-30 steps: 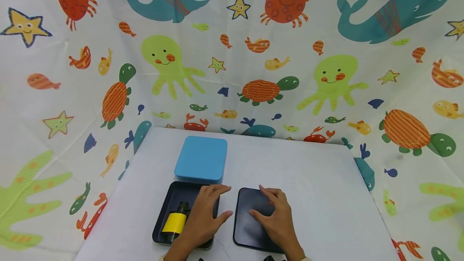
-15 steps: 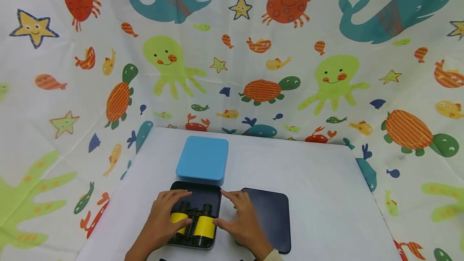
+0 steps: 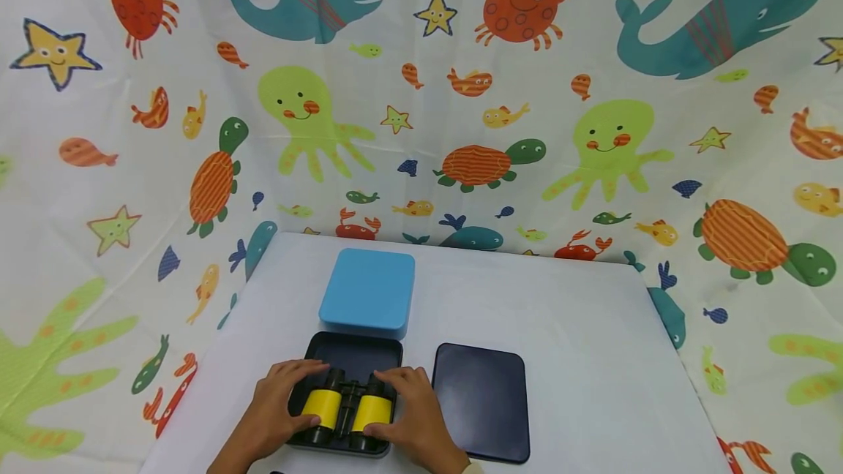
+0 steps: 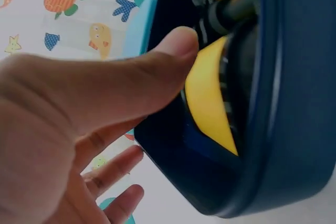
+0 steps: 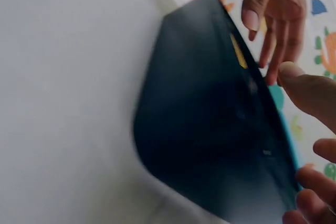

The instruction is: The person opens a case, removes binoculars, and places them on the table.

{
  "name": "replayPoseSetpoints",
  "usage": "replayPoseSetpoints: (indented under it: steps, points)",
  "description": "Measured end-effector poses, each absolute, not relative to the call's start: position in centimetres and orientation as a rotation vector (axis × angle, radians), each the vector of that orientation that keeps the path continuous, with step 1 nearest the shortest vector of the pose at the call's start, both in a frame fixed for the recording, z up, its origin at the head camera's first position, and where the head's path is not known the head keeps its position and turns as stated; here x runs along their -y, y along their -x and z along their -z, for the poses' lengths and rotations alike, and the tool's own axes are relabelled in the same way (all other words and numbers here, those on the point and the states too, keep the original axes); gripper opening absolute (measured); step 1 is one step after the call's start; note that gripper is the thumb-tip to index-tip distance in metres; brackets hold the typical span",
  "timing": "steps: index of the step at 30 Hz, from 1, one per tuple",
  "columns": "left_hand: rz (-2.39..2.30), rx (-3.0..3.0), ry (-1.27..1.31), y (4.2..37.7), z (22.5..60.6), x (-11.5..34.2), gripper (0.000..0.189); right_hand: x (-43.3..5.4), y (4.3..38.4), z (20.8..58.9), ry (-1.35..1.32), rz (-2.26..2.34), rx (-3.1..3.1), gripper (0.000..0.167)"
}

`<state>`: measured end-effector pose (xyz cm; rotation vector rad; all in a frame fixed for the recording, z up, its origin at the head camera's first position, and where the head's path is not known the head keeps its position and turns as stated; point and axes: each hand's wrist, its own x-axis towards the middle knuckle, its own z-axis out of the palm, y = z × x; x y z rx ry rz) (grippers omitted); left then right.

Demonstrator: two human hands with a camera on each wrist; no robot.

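Black-and-yellow binoculars (image 3: 349, 409) are lying in a smooth dark tray (image 3: 356, 355), sitting between left grip (image 3: 266, 402) and right grip (image 3: 416, 414), both spreading wide, thumbs at the yellow sides; can't tell firm hold. Rounded blue box (image 3: 370, 284) is sitting behind, flat dark panel (image 3: 482, 401) is lying right, on white counter (image 3: 593, 364).

Wearing a pale cream sleeve (image 3: 473, 468) on the right, showing only as a sliver at the near edge of the scene, just behind the wrist (image 3: 454, 459). Leaving the right hand (image 3: 416, 414) and the left hand (image 3: 278, 397) bare. Showing slim fingers (image 4: 113, 171) with rounded tips, creasing finely at the joints, and a broad left thumb (image 4: 142, 80), ending in a short, smooth, plain nail (image 4: 184, 42).
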<state>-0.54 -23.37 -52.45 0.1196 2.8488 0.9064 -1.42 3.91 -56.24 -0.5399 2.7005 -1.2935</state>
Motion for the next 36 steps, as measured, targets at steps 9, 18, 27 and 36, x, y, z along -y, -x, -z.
replayPoseSetpoints:
  steps: [9, 18, 27, 36]
  points:
    - [-0.921, -2.872, -0.124, 0.5, 53.7, 24.0, 0.073, -3.4, 1.1, 57.2, 0.525, 1.263, -2.739, 0.071]
    - [-0.931, -2.882, -0.032, 1.2, 54.6, 23.5, 0.063, -3.2, 2.0, 57.6, 0.527, 1.257, -2.804, 0.062]
    - [-0.977, -2.913, -0.005, 1.4, 55.5, 23.3, 0.055, -3.3, 2.5, 57.4, 0.555, 1.209, -2.760, 0.058]
    - [-0.967, -2.987, -0.069, 1.4, 55.6, 23.1, 0.054, -3.0, 2.9, 57.3, 0.526, 1.195, -2.759, 0.057]
